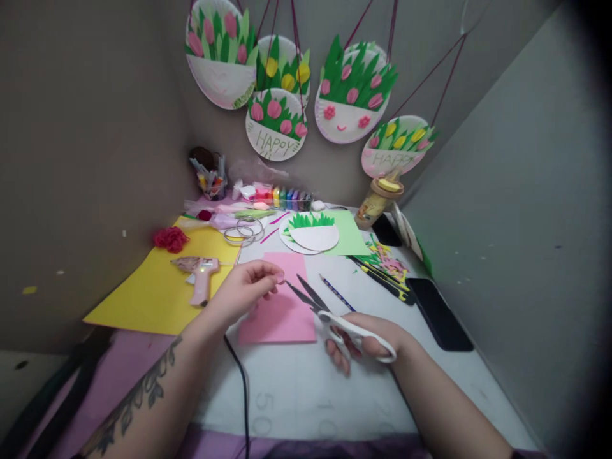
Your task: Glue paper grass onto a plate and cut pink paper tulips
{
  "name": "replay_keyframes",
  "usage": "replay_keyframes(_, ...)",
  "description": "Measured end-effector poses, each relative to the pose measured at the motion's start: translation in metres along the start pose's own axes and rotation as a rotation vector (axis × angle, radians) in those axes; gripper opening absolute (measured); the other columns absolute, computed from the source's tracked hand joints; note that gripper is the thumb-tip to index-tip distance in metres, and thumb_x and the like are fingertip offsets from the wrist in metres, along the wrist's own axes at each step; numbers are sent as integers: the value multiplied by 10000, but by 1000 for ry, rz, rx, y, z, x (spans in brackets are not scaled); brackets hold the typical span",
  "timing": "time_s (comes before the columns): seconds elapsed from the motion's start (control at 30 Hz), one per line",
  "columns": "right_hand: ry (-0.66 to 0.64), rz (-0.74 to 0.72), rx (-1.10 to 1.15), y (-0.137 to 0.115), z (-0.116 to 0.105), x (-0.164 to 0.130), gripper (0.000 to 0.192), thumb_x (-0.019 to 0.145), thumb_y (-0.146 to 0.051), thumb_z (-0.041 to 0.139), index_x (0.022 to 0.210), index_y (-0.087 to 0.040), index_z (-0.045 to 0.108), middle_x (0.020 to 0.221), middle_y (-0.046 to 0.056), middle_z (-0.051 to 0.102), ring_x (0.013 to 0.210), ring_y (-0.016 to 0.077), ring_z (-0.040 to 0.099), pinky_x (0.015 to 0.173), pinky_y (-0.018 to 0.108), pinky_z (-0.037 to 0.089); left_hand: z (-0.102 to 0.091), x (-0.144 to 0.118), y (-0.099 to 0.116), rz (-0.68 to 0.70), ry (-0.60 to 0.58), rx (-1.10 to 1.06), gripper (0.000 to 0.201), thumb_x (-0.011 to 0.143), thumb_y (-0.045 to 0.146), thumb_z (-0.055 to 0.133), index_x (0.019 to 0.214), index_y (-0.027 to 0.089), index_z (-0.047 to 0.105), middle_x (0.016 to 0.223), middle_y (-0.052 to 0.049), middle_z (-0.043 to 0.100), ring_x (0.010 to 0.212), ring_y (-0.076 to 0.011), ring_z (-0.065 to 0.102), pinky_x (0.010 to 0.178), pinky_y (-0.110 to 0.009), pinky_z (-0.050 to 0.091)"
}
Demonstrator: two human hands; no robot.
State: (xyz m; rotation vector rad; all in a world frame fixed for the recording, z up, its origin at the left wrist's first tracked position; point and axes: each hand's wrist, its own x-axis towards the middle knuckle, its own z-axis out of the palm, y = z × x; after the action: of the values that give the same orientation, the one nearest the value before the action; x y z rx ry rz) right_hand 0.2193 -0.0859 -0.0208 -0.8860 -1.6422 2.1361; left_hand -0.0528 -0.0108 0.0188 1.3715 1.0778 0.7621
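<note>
The right hand (368, 341) is gripping the white handles of a pair of scissors (335, 317), fingers threaded through the loops and curled tight; the dark blades are standing open, pointing up and away toward the left hand. The left hand (246, 287) is pinching its thumb and fingertips narrowly together just beside the blade tips, on something too small to tell, perhaps a scrap of pink.

Directly beneath the left fingers a pink sheet (282, 306) is lying flat on the white table (306, 395). Just past the blades a blue pencil (337, 293) is lying at a slant. To the left of the left fingers a pink glue gun (198, 277) is resting on a yellow sheet (157, 293), its black cord (243, 382) trailing back under the wrist, with a red tuft (171, 239) farther out.

Beyond the pink sheet a paper plate with green paper grass (310, 233) is sitting on a green sheet (349, 236), next to wire rings (243, 231). Right of the scissors hand a dark phone (438, 312) is lying near the table edge. On the wall behind, finished plate baskets of paper tulips (351, 92) are hanging by red strings.
</note>
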Motion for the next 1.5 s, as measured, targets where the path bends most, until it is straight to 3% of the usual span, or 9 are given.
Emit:
replay_keyframes(0.1, 39, 21, 99, 4, -2, -5, 849, 417, -873, 633, 837, -138, 574, 732, 68, 602, 603, 179, 593, 528, 296, 477, 2, 1, 1, -5, 14, -48, 299, 716, 310, 683, 961, 145, 638, 761, -27, 678, 680, -131, 628, 636, -240, 485)
replay_keyframes(0.33, 701, -198, -121, -1, -11, -1, 639, 598, -750, 651, 896, -192, 561, 756, 41, 553, 596, 144, 516, 538, 274, 415, 10, 3, -3, -55, 40, -106, 394, 694, 378, 727, 982, 140, 600, 791, -58, 703, 765, -167, 662, 677, -260, 479)
replay_keyframes(0.5, 784, -62, -313, -1, -14, 4, 320, 684, -392, 668, 907, -181, 577, 733, -1, 556, 620, 145, 508, 565, 259, 390, 17, 5, -12, 1, 10, -36, 229, 731, 358, 685, 806, 153, 618, 754, -16, 653, 692, -126, 602, 636, -231, 450)
replay_keyframes(0.67, 1162, 135, -805, 6, -36, -12, 362, 721, -373, 653, 1034, -193, 620, 1013, 81, 647, 900, 246, 594, 735, 307, 439, 19, 8, -17, 40, 49, 11, 213, 748, 363, 660, 772, 169, 576, 695, 25, 577, 610, -99, 526, 569, -206, 399)
replay_keyframes(0.9, 1042, 282, -995, 18, -70, -45, 377, 807, -330, 576, 1126, -130, 594, 1163, 157, 612, 1035, 281, 582, 869, 347, 433, 13, 16, -20, 52, 158, 6, 230, 753, 365, 645, 857, 162, 610, 775, -2, 602, 668, -109, 534, 641, -221, 430)
replay_keyframes(1.1, 1192, 315, -1033, 17, -71, -37, 249, 815, -229, 534, 1023, -141, 640, 1106, 158, 635, 1040, 302, 570, 902, 405, 410, -1, 19, -17, 98, 202, 342, 161, 792, 348, 537, 782, 189, 559, 933, -54, 686, 849, -185, 611, 716, -268, 441)
replay_keyframes(1.23, 1310, 27, -556, 9, -38, -11, 212, 830, -279, 536, 1001, -179, 610, 1056, 115, 629, 1032, 271, 580, 906, 418, 424, -10, 15, -14, 79, 164, 584, 125, 749, 313, 528, 725, 212, 598, 793, -30, 692, 743, -203, 610, 628, -266, 423)
replay_keyframes(1.37, 812, -92, 379, 1, 5, 18, 282, 772, -407, 661, 964, -222, 569, 1065, 47, 604, 1027, 227, 627, 845, 351, 475, -12, 15, -21, 44, 91, 635, 92, 714, 257, 526, 657, 222, 589, 600, -9, 616, 561, -178, 553, 510, -244, 345)
replay_keyframes(1.5, 708, -112, 716, -6, 21, 36, 341, 668, -366, 777, 857, -208, 542, 1034, 19, 596, 962, 211, 659, 785, 296, 471, -11, 16, -26, 21, 55, 708, 99, 720, 247, 528, 652, 216, 593, 618, -14, 626, 493, -158, 531, 483, -240, 318)
